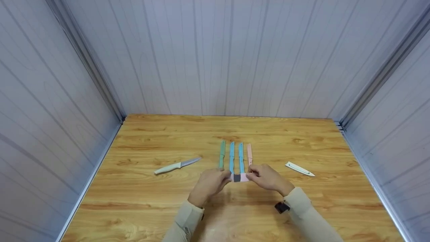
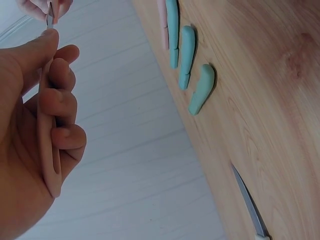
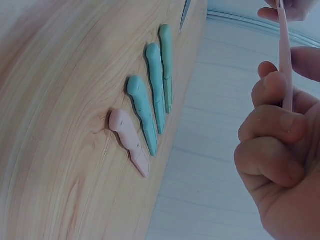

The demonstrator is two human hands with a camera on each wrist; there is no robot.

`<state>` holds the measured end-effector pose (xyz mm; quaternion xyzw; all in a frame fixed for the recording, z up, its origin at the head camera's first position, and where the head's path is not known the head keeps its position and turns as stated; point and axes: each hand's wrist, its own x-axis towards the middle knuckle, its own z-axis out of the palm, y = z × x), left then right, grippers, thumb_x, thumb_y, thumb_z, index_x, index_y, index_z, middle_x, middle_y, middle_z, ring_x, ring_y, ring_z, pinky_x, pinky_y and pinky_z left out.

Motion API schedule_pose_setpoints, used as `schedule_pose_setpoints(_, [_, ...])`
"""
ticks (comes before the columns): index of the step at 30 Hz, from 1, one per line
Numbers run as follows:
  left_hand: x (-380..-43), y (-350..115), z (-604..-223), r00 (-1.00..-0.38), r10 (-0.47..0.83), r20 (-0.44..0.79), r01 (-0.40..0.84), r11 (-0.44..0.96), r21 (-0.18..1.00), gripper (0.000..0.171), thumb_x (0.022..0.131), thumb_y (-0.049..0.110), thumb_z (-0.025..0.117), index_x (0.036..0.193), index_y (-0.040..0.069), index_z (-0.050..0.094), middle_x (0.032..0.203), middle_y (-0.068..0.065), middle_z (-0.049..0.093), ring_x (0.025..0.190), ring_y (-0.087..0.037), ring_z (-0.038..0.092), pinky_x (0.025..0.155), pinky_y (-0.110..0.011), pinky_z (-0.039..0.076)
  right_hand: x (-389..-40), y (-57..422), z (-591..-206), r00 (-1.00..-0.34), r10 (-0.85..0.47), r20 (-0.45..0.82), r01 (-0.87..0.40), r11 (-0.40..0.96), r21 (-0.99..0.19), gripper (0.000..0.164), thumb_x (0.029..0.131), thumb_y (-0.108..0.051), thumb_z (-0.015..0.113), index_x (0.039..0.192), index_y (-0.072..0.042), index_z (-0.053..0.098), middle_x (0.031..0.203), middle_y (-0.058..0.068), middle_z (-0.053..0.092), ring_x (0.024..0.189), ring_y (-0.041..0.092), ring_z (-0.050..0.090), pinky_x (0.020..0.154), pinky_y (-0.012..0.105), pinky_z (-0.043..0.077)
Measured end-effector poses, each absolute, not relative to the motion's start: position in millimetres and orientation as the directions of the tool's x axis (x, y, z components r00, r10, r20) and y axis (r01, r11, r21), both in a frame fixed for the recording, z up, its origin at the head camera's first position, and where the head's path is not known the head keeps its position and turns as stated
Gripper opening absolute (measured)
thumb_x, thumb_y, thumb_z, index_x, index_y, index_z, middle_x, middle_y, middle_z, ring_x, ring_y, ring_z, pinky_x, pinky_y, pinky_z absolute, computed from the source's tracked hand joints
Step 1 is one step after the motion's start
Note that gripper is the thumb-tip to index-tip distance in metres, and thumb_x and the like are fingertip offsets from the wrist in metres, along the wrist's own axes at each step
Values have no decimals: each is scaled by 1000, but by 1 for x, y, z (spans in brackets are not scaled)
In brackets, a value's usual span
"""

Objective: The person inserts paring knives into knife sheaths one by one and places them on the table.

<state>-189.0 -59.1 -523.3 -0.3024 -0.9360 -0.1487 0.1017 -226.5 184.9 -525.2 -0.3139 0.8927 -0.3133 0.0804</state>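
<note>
My left hand [image 1: 210, 183] grips a pink knife by its handle [image 2: 46, 135], fingers curled round it. Across from it, my right hand [image 1: 268, 178] pinches a pink blade sheath [image 3: 285, 60] between thumb and fingers. A short stretch of the knife's grey blade [image 1: 237, 177] shows between handle and sheath, held level over the front of the row. That row has a green sheathed knife [image 1: 222, 154], two blue sheathed knives [image 1: 231, 156] and a pink sheathed knife [image 1: 249, 154], side by side with sheaths pointing to the back.
To the left lies a white-handled knife [image 1: 169, 167] with its blade bare, tip toward the row. A white sheath [image 1: 300, 169] lies to the right. Pale panels [image 1: 215, 60] enclose the wooden table [image 1: 141, 201] at the back and both sides.
</note>
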Motion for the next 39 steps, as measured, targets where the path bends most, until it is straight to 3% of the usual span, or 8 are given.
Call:
schedule_pose_setpoints(17, [-190,-54,-520,-787,542,293,603,778,180,19,94,30,59,79,18,60,72,3,56,62,-14,55,57,-30,45,-225,181,-521,-794,-606,35,-497,615,-612,19,98,-28,52,82,-18,53,61,-11,37,52,4,32,53,23,31])
schedule_pose_setpoints(28, [-190,-52,-520,-799,540,263,592,783,190,20,95,31,57,82,17,61,72,3,56,61,-14,55,57,-29,45,-226,180,-525,-780,-623,55,-524,604,-601,27,99,-36,48,82,-18,55,61,-10,40,50,5,33,52,25,33])
schedule_pose_setpoints(39, [-190,-52,-522,-796,546,262,597,779,189,20,96,32,56,83,17,61,72,3,56,60,-13,54,57,-29,44,-225,178,-524,-784,-618,53,-519,607,-602,24,99,-33,49,82,-17,55,60,-10,38,51,4,33,52,24,33])
